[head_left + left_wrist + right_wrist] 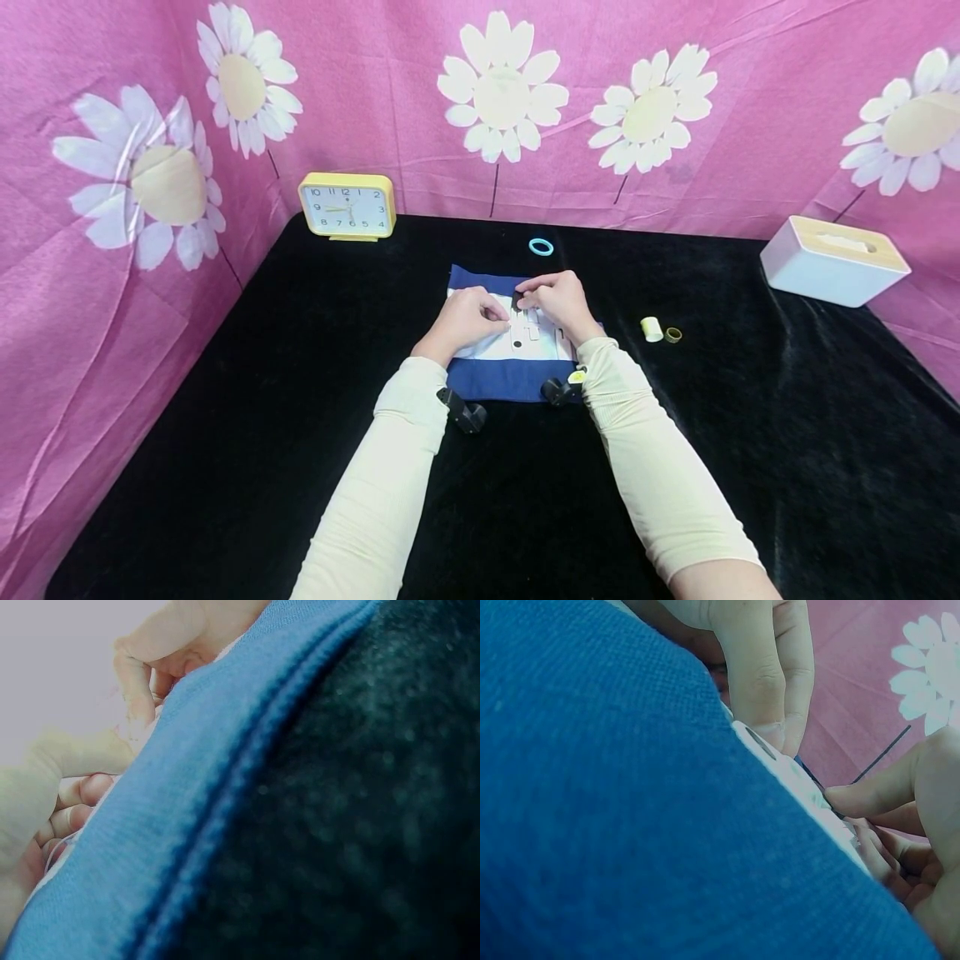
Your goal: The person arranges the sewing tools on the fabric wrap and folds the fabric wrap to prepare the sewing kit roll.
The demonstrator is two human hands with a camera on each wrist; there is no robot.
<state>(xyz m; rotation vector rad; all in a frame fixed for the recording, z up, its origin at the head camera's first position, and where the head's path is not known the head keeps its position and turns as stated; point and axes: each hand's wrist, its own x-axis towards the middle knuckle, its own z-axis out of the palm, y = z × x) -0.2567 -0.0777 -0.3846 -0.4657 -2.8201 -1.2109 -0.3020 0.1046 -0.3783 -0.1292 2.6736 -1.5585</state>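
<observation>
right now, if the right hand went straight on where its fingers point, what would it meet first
The right hand would likely meet the left hand first, though depth between them is unclear.

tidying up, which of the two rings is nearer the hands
The turquoise ring, just beyond the right hand; the gold ring lies farther right, beside the yellowish cylinder.

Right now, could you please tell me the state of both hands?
Left hand: fingers curled at the white panel; whether it holds anything cannot be told.
Right hand: closed, apparently pinching the dark piece.
</observation>
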